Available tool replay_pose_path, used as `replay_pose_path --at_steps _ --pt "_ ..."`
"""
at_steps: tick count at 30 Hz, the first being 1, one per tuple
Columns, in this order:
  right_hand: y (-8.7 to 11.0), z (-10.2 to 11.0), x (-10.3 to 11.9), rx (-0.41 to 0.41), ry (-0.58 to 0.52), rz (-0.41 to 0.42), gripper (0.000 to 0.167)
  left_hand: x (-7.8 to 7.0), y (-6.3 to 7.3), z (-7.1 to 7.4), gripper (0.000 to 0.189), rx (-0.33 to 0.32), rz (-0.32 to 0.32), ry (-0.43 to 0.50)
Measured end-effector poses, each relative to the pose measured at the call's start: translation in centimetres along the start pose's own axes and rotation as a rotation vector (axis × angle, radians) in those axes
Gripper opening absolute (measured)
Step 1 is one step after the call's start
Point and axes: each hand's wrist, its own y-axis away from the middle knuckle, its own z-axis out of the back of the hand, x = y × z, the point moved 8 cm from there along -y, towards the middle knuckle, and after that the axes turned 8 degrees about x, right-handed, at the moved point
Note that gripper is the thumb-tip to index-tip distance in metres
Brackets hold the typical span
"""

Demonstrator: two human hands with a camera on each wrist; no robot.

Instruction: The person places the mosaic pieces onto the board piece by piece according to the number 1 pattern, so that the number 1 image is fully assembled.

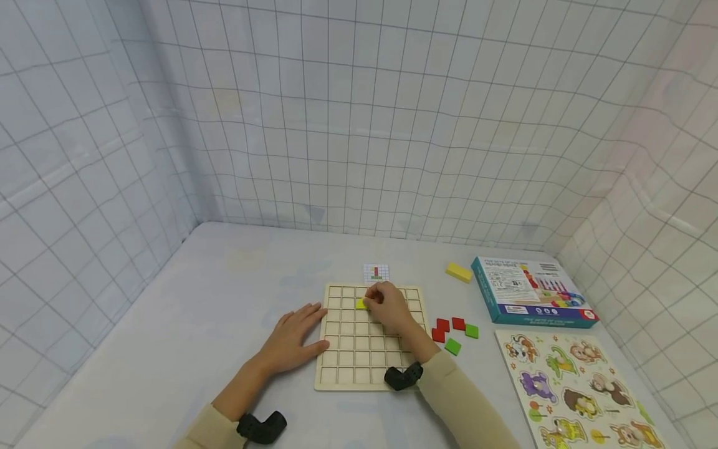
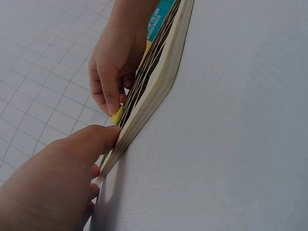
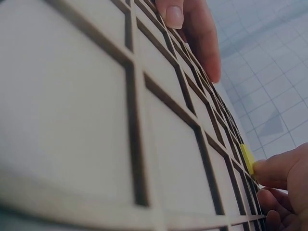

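Observation:
A wooden grid board (image 1: pixel 346 376) lies on the table. My left hand (image 1: pixel 293 337) rests flat beside its left edge, fingers extended, with thumb and fingertips touching the rim. Over the upper part of the board, my right hand (image 1: pixel 391 307) pinches a yellow square tile (image 1: pixel 361 304) at a cell near the top. The right wrist view shows the thumb against this yellow tile (image 3: pixel 247 159), which stands a little proud of the grid. Right of the board lie several loose tiles, among them a red tile (image 1: pixel 438 335) and a green tile (image 1: pixel 452 347).
Behind the board lies a small pattern card (image 1: pixel 376 272). A yellow block (image 1: pixel 459 272) and a teal-edged toy box (image 1: pixel 533 291) stand at the back right. An animal puzzle board (image 1: pixel 552 408) lies at the front right. Grid-patterned cloth walls (image 1: pixel 364 125) surround the table.

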Motion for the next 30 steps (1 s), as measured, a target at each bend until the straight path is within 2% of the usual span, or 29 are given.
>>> replay_pose_path --at_steps 10,15,21,30 --pt "0.2 0.4 -0.5 -0.024 -0.013 -0.038 0.005 -0.1 -0.4 0.1 0.069 -0.001 -0.026 -0.006" --pt "0.3 0.2 -0.2 -0.007 -0.065 -0.028 0.009 0.1 -0.1 0.1 0.069 -0.008 -0.026 0.003" --pt "0.5 0.2 -0.5 0.011 -0.135 -0.062 0.018 0.2 0.0 0.1 0.069 -0.014 -0.021 0.006" --pt "2.1 2.1 -0.7 -0.015 -0.147 -0.069 0.02 0.2 -0.1 0.1 0.069 -0.02 -0.028 -0.001"
